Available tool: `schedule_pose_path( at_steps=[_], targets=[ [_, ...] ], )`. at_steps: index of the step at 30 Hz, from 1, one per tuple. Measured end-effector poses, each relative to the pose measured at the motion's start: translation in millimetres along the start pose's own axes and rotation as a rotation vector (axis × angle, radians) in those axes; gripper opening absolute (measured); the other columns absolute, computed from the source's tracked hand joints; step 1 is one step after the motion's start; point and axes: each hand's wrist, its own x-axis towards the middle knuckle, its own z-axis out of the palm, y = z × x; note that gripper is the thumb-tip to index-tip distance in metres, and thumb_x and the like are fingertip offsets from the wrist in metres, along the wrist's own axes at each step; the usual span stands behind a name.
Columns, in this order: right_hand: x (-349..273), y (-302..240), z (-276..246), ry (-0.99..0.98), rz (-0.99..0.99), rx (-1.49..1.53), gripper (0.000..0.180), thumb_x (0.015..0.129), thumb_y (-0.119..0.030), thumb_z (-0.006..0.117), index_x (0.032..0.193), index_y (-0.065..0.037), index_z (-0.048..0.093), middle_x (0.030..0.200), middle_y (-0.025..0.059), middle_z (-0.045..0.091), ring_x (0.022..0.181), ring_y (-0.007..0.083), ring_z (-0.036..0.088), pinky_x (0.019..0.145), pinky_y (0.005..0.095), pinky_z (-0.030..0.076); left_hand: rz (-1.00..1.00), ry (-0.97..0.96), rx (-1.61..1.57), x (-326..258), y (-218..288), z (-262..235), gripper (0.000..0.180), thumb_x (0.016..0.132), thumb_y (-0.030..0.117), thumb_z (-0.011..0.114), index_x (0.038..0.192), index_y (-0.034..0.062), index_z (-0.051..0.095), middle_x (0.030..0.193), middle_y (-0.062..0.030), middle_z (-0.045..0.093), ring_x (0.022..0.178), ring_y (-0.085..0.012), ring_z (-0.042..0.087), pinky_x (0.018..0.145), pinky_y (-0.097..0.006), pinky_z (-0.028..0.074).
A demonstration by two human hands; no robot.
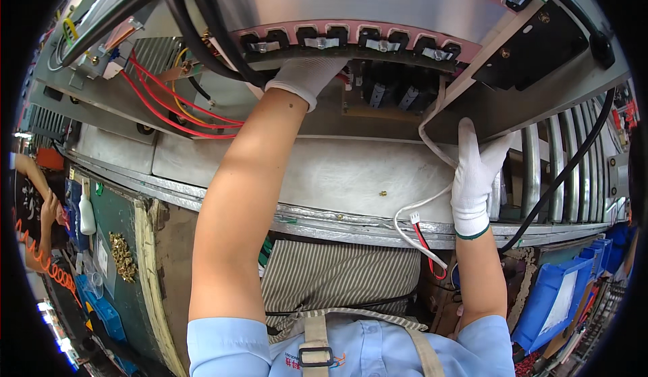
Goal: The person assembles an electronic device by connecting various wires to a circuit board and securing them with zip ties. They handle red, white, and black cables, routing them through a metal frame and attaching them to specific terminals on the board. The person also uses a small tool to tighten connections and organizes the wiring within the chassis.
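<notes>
My left hand (305,78), in a white knit glove, reaches inside a metal equipment cabinet, beneath a silver plate (351,2) edged in pink. Its fingers are hidden under a row of black terminal holders with metal clips (320,41). My right hand (472,181), also in a white glove, rests at the cabinet's lower metal panel (520,130), fingers apart. Beside it a white cable (425,134) hangs out of the cabinet and loops down. A small white connector (415,218) with red and black wires dangles near my right forearm. Dark cylindrical parts (398,87) sit inside the cabinet.
Red wires (169,110) and thick black cables (202,26) run at the cabinet's left. Metal rollers (557,168) lie to the right, near blue bins (553,303). At left a green bench (115,208) carries brass fittings (123,257). Another person's arm (37,181) is at far left.
</notes>
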Motion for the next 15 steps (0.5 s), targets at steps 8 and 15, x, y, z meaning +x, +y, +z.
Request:
schedule_pose_path(
  at_steps=[8,15],
  targets=[
    [-3,0,-3,0.027,-0.003,-0.055,0.054,0.088,-0.008,0.067,0.133,0.003,0.041,0.126,0.0121,0.052,0.113,0.0191,0.047,0.104,0.0319,0.033,-0.28,-0.031,-0.427,13,5,8,0.048,0.098,0.043,0.043,0.137,0.0165,0.047,0.141,-0.0108,0.048,0.134,-0.0299,0.041,0.113,-0.047,0.029],
    [-3,4,-6,-0.042,-0.05,-0.005,0.048,0.088,-0.005,0.065,0.129,0.003,0.042,0.122,0.0117,0.054,0.111,0.0185,0.049,0.102,0.031,0.036,-0.243,-0.198,-0.36,15,0,1,0.052,0.096,0.047,0.043,0.14,0.0199,0.045,0.146,-0.0108,0.043,0.136,-0.0311,0.038,0.113,-0.047,0.028]
  ],
)
